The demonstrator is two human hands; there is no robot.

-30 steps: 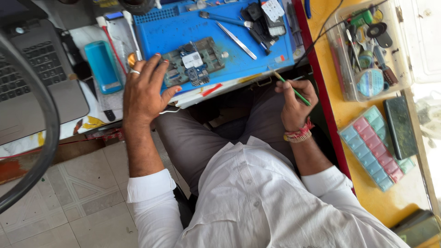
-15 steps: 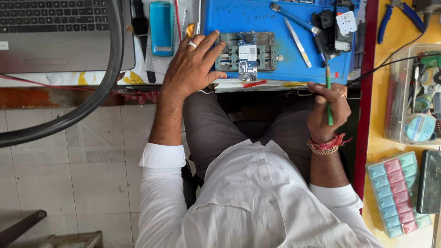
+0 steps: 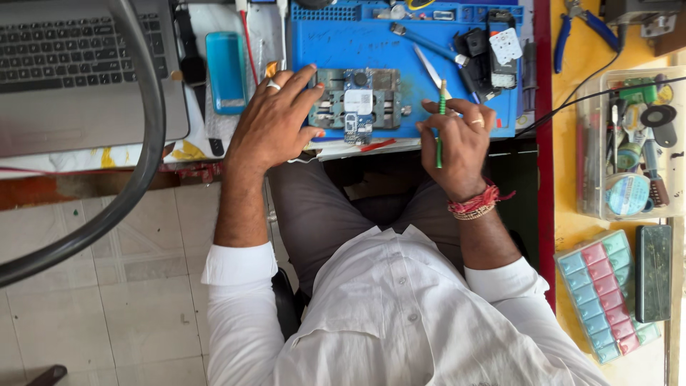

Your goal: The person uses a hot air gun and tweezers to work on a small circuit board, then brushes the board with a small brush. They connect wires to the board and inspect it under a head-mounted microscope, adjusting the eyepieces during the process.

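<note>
A circuit board sits clamped in a metal holder on the blue work mat, between the two hands. The left hand lies flat on the counter with its fingers spread wide, the fingertips touching the left end of the board holder; it grips nothing. The right hand is just right of the board, fingers curled around one thin green tool held roughly upright, its tip pointing toward the mat.

On the mat behind the board lie one pair of tweezers, one screwdriver with a blue handle and a dark phone part bearing a white rectangular label. One light-blue phone lies left of the mat, and one grey laptop stands at the far left. On the yellow counter to the right are one pair of blue-handled pliers, one clear plastic box of small tools, one compartment case with pink and turquoise lids and one dark green oblong box.
</note>
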